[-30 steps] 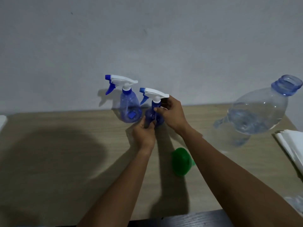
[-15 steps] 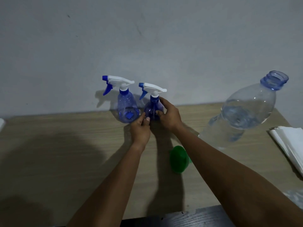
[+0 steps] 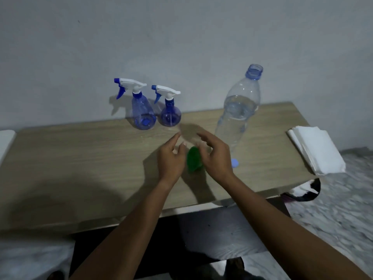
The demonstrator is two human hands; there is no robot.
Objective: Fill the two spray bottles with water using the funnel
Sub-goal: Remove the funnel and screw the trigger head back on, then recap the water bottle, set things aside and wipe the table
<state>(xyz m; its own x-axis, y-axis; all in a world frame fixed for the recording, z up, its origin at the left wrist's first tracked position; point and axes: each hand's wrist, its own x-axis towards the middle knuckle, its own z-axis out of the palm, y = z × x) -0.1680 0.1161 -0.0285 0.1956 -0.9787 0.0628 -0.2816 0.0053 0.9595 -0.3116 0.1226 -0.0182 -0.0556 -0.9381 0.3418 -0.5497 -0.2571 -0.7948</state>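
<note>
Two blue spray bottles with white trigger heads stand side by side at the back of the wooden table [image 3: 80,158]: a taller bottle [image 3: 142,114] on the left and a rounder bottle [image 3: 170,116] on the right. A green funnel [image 3: 193,161] lies on its side on the table between my hands. My left hand [image 3: 171,158] and my right hand [image 3: 216,156] hover just either side of it, fingers relaxed and holding nothing. A big clear water bottle [image 3: 237,116], uncapped and partly full, stands to the right.
A small blue cap [image 3: 234,163] lies by the water bottle's base. A stack of white napkins [image 3: 316,150] sits at the table's right end. The grey wall runs close behind the bottles. A dark bench lies below the table's front edge.
Both hands let go of the rounder spray bottle and drew back toward me, now beside the funnel. The camera view pulled back and shows more of the table.
</note>
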